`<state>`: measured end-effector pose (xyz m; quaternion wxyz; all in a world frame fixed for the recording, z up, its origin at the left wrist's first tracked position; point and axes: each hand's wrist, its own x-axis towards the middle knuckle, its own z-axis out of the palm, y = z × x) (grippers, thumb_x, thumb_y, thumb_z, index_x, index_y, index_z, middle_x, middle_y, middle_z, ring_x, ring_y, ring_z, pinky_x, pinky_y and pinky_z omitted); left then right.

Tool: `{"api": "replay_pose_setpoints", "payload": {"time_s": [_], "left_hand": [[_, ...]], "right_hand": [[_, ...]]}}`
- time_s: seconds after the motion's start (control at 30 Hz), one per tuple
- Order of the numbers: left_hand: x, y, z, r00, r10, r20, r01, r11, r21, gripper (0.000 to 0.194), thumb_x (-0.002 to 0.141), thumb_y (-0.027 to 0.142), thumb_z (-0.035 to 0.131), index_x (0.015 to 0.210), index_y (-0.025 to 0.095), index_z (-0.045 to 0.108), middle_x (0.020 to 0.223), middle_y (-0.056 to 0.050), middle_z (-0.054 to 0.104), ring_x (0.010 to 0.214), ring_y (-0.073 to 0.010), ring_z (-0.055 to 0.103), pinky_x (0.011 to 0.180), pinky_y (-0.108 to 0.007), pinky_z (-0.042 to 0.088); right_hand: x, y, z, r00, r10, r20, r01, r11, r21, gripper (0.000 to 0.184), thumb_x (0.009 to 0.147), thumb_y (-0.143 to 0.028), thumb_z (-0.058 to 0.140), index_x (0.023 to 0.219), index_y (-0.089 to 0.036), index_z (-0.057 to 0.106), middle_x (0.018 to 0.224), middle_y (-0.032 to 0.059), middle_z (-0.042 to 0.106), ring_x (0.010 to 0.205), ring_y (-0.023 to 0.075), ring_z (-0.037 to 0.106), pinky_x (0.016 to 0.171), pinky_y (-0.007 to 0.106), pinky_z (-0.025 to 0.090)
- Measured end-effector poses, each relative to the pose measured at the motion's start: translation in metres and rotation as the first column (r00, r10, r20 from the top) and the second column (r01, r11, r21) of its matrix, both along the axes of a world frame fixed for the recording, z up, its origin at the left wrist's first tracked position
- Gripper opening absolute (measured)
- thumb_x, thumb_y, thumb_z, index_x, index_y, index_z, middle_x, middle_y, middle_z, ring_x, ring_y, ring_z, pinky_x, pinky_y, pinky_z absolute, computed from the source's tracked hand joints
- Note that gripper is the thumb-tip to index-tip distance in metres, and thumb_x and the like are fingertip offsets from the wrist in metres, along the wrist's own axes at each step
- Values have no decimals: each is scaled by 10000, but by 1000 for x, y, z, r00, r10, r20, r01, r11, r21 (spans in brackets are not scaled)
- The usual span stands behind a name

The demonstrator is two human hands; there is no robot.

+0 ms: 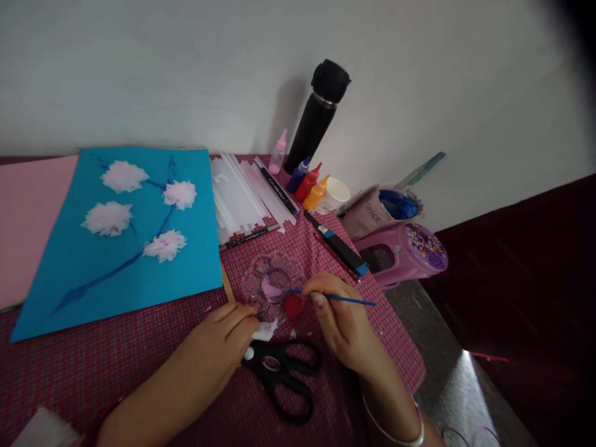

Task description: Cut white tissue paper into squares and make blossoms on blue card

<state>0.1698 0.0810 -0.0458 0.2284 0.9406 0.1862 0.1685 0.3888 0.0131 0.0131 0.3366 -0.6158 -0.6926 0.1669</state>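
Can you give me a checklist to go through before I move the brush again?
Brush in your right hand: ok.
Pink paint and red paint in the palette: ok.
Left hand by the palette: ok.
Scissors well away from your hands: not ok, they're right by the left one.
Water in the white cup: cannot tell.

Counting four pale flowers point(125, 177), four paint bottles point(308, 183)! Now two black pens point(275, 189), one flask point(313, 127), one cup point(337, 191), one palette point(252, 278), one brush point(351, 300), one pair of scissors point(280, 372)!
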Motion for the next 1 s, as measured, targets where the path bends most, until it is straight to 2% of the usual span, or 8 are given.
{"api": "replay_pose_setpoints", "payload": {"time_s": [0.1,0.3,0.43,0.53,0.63,0.77,1.0], "left_hand": [[0,0,1,1000,-8,-13,8,1000,12,324,848,34,396,1022,157,639,1086,-108,698,1013,-229,638,895,-405,525],[1,-4,-1,1000,7,-17,-7,999,46,338,827,20,397,1024,155,636,1069,-111,700,1000,-244,639,883,-417,524],[1,-6,-2,999,14,-33,-10,993,120,363,816,-1,374,1009,154,639,1056,-104,708,975,-229,643,877,-397,530],[2,-6,-1,999,-11,-52,20,984,179,378,808,-15,348,990,134,644,1037,-120,714,955,-243,651,852,-405,542],[2,-4,1,996,-30,-82,44,982,182,379,810,-14,346,994,132,643,1025,-123,715,958,-248,652,845,-408,546],[1,-4,1,992,-29,-122,49,985,166,356,814,7,380,1009,153,640,1013,-99,716,961,-240,656,861,-396,545],[1,-5,0,998,3,-62,6,991,135,306,864,51,374,970,149,644,1012,-113,710,960,-249,653,862,-431,539]], "right_hand": [[-1,-1,1,1000,4,31,-3,1000,-4,150,955,-164,375,949,-226,512,823,34,596,786,189,566,735,354,455],[-8,-1,5,981,4,193,-2,1000,-11,142,951,-172,402,912,-217,531,818,45,622,767,196,562,718,355,439],[-16,1,10,957,14,290,3,998,-55,188,960,-195,391,854,-193,547,771,57,623,713,200,557,678,351,423],[-19,4,10,955,-18,295,39,997,-66,205,960,-204,387,840,-189,552,759,60,631,697,200,574,659,341,417],[-18,8,5,968,-105,230,125,990,-73,218,965,-234,379,822,-198,540,707,43,619,647,185,583,616,317,407],[-12,13,-6,968,-253,-7,250,961,-123,220,967,-283,388,787,-219,497,587,-14,578,533,144,564,536,268,393],[-11,19,-17,893,-337,-299,289,938,-193,247,967,-305,405,754,-217,493,543,-33,607,493,116,588,519,228,433]]}}
